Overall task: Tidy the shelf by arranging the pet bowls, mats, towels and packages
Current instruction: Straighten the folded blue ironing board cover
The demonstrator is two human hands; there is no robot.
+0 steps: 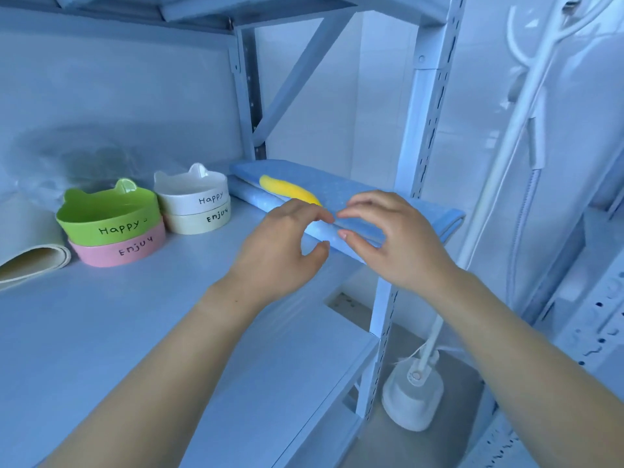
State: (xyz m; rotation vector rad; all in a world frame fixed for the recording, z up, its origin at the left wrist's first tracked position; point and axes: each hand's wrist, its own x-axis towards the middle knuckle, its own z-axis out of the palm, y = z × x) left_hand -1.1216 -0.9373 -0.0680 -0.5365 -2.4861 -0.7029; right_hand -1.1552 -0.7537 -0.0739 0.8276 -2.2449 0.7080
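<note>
A folded blue towel (341,187) with a yellow patch (287,190) lies at the right end of the shelf board (135,332), its corner overhanging the edge. My left hand (280,251) and my right hand (391,241) hover at its near edge with fingers spread, holding nothing; whether the fingertips touch the cloth I cannot tell. To the left stand two bowl stacks: a green bowl (108,214) on a pink one (118,249), and a white bowl (192,194) on a cream one (199,219). A rolled beige mat (30,261) lies at the far left.
A clear plastic package (67,160) leans against the back wall behind the bowls. The rack's upright post (418,136) stands just right of the towel. Beyond it are a white stand with a round base (412,396) and another rack (587,319). An upper shelf (202,11) hangs overhead.
</note>
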